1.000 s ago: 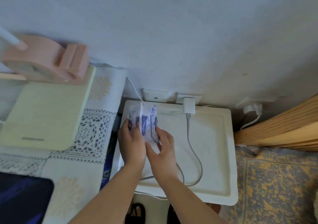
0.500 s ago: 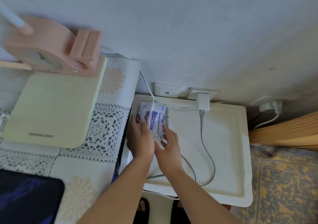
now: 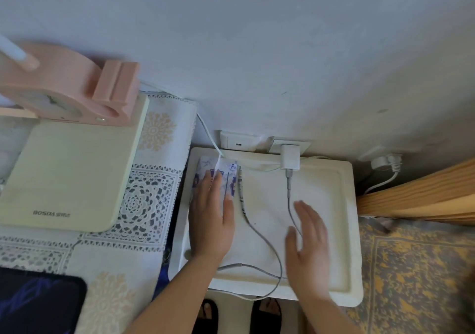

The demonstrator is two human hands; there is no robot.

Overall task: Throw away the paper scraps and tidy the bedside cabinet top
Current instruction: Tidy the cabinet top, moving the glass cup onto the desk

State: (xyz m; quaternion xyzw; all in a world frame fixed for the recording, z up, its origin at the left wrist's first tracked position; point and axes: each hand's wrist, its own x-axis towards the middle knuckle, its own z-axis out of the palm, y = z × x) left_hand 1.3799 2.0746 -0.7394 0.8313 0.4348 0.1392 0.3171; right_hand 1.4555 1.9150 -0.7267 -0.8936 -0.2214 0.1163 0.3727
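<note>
**Both hands flat over the cabinet top**

Our left hand (image 3: 210,220) lies palm down, fingers straight and together, pressing on the near end of a white tissue packet with blue print (image 3: 218,172); it grips nothing, it only rests on the packet. Our right hand (image 3: 307,249) is spread open above the surface, blurred, holding nothing. The packet sits in the far left corner of the white rimmed bedside cabinet top (image 3: 331,220), close to the wall. Just beside it a grey charging cable (image 3: 259,233) curves across the top and runs under our right hand up to a white plug adapter (image 3: 290,157) in the wall socket. To the left, a lace-patterned tablecloth (image 3: 146,205) carries a cream flat box (image 3: 69,177) with a pink clock stand (image 3: 64,89) on it.
</note>
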